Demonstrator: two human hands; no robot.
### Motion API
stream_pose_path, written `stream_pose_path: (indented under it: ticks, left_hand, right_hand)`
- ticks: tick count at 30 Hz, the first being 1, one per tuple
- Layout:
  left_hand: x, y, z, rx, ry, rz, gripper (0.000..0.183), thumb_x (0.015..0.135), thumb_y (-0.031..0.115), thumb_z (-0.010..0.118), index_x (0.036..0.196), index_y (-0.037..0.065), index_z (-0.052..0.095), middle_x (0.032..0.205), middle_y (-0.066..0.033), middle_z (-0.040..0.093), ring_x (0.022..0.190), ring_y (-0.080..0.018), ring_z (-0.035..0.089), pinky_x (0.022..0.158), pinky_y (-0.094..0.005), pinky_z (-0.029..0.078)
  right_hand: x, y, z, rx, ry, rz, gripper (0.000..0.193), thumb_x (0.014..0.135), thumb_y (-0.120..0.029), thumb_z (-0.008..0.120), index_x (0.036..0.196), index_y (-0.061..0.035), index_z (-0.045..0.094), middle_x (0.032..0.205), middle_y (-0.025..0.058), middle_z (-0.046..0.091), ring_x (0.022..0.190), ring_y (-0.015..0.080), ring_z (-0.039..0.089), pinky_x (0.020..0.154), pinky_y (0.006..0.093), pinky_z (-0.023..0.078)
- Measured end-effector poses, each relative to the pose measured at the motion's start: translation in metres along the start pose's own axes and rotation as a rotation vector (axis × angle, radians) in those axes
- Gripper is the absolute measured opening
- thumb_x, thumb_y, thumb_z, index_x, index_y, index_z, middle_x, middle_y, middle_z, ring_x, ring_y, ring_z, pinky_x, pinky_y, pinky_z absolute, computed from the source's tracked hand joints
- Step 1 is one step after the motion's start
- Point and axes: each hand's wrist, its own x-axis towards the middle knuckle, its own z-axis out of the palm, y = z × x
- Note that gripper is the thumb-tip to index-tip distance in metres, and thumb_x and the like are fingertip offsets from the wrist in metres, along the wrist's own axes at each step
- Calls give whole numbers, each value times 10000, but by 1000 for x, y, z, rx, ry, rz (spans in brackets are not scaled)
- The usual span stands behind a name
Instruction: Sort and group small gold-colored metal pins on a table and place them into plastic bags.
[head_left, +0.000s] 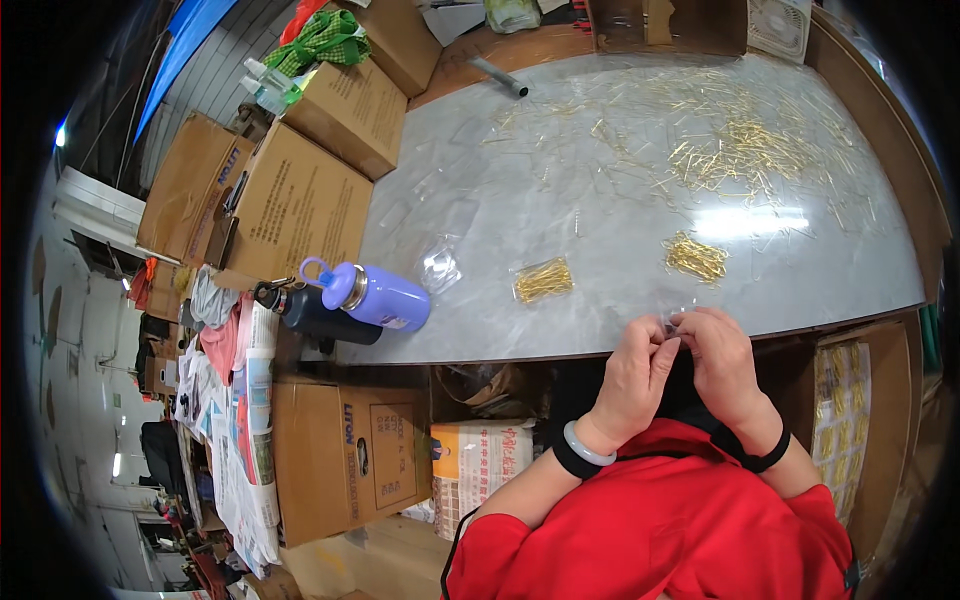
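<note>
The head view looks from above the near side of the table (480, 325), facing down and across it, close over the hands (722, 352) at its near edge, farther from its far edge, with wide fisheye reach taking in boxes (300, 215) left of the table

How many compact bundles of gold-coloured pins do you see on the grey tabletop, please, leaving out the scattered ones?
2: a bundle right of the purple bottle, and a second bundle just beyond the right hand. More could be hidden behind that hand.
</note>
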Motion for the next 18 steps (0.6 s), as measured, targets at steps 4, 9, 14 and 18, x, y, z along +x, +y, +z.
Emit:
stream_pose_path:
  ticks: [4,9,14,18]
  left_hand:
    - [3,-14,7,150,94,201,177,1040,142,536,1105,-15,486,1003,-212,626,791,-367,643,704,-396,520]
    - [-2,-6,4,127,28,-28,133,1026,100,532,1081,-22,531,913,-174,687,748,-258,684,697,-350,537]
    - [8,7,-14,89,-130,-215,157,1009,70,504,1049,-52,595,902,-131,721,799,-154,714,739,-288,560]
    - [1,3,-6,-62,-126,-123,259,1050,82,438,1135,-95,607,997,-148,714,915,-193,713,827,-322,579]
  right_hand:
    - [-3,-1,2,6,12,33,183,826,44,642,993,-22,607,876,111,681,766,312,669,699,397,545]
    - [-7,2,7,1,68,-10,206,800,32,648,991,-32,610,862,93,673,727,293,662,620,376,533]
    - [-11,2,9,-7,50,-26,213,796,20,656,989,-47,593,864,78,678,698,275,665,676,375,565]
    - [-12,8,13,58,127,22,180,820,12,641,985,-54,607,827,72,677,720,275,683,815,421,594]
